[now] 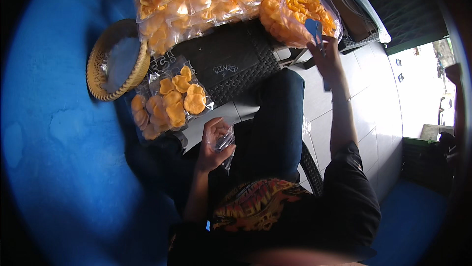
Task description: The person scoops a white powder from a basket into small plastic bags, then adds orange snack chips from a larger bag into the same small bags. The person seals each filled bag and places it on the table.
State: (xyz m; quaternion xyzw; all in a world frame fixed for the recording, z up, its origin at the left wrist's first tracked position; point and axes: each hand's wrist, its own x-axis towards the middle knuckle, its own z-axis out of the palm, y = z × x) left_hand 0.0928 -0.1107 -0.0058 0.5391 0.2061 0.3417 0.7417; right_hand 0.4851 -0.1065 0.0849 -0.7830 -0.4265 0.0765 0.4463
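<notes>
My left hand (215,146) holds a crumpled clear plastic bag (225,142) above my lap. Farther off to the right, my right hand (328,58) grips a blue utensil with a rounded end (313,28); whether it is a pair of tongs or a spoon I cannot tell. The utensil's end is in front of a large open clear bag of orange crackers (300,2). Several small clear packs of crackers (173,100) lie at the near left end of the black woven table (236,56), just beyond my left hand.
Large clear bags packed with crackers (199,4) fill the far side of the table. A round woven basket (142,76) with clear plastic inside stands at the left, by a blue wall (51,118). My knee (282,118) sits close to the table, above a tiled floor (363,93).
</notes>
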